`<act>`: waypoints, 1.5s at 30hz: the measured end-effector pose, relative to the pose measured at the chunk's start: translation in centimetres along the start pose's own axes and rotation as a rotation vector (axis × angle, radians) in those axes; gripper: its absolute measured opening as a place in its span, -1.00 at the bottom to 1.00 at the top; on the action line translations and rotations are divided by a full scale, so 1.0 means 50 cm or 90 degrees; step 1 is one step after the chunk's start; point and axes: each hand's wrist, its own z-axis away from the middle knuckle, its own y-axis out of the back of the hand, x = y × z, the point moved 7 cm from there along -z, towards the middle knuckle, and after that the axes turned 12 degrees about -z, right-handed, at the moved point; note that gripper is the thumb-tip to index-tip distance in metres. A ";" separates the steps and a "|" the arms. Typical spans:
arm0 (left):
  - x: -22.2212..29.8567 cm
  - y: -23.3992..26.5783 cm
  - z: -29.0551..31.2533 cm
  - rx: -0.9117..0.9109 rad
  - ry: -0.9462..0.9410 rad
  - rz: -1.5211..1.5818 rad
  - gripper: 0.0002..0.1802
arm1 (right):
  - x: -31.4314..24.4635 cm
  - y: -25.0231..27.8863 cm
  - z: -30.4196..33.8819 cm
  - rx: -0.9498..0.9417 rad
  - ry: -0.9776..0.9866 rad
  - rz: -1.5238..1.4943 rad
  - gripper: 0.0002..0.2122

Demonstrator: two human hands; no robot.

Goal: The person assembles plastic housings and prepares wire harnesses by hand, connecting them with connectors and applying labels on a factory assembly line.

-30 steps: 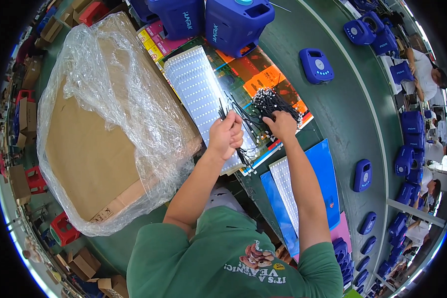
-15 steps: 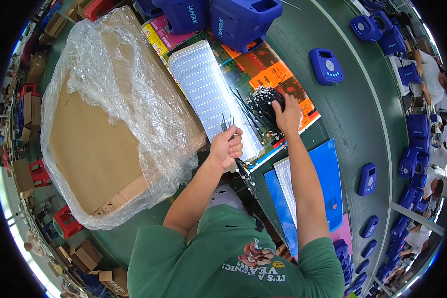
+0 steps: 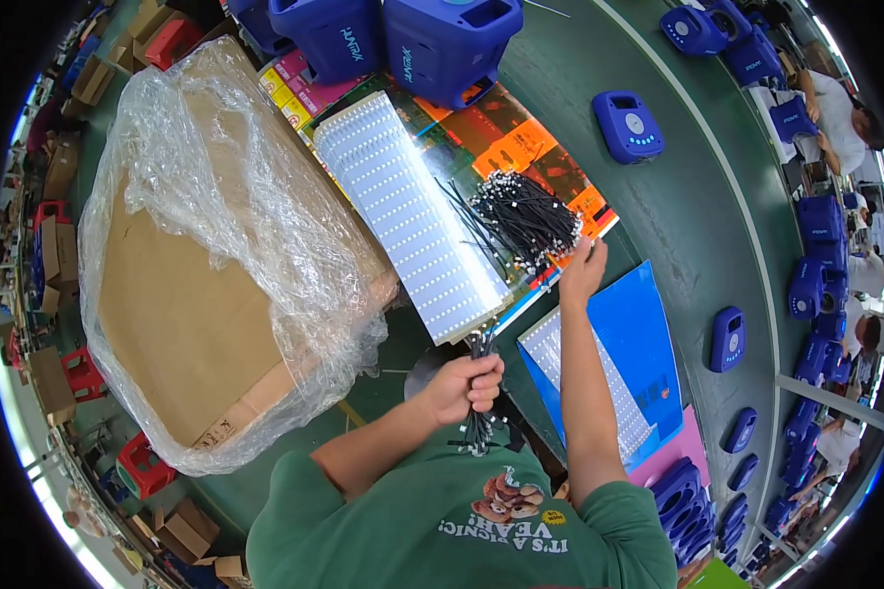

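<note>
My left hand (image 3: 465, 389) is closed around a bundle of thin black cables (image 3: 478, 429) with small connectors at their ends. The bundle hangs close to my green shirt. A loose pile of similar black cables (image 3: 528, 218) with white connectors lies on the worktop, beside a stack of white LED strip boards (image 3: 410, 211). At the right end of that pile is my right hand (image 3: 583, 272), its fingers bent close together. Whatever its fingertips hold, if anything, is too small to make out.
A large carton (image 3: 182, 329) under clear plastic wrap stands on the left. Blue speaker housings (image 3: 452, 49) occupy the far end of the worktop. To the right, a blue sheet (image 3: 638, 344) lies by more LED boards (image 3: 599, 388), and blue panels (image 3: 629, 128) rest on the green surface.
My left hand has come down toward my body with the cable bundle. My right hand has shifted from over the loose pile to its near right end, uncovering more cables.
</note>
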 end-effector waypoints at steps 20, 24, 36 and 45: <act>0.029 -0.030 -0.016 0.017 -0.042 -0.051 -0.73 | -0.172 -0.137 0.101 -0.226 0.349 0.290 -0.41; 0.052 -0.033 -0.018 0.025 -0.056 -0.046 -0.71 | -0.178 -0.141 0.074 -0.202 0.333 0.291 -0.43; 0.040 -0.169 -0.155 0.035 -0.187 -0.119 -0.70 | -0.146 0.176 0.314 -0.284 -0.413 -1.078 -0.30; -0.315 -0.186 -0.066 -0.206 0.389 -0.445 -0.66 | -0.039 0.485 0.422 0.081 -0.381 -0.860 -0.63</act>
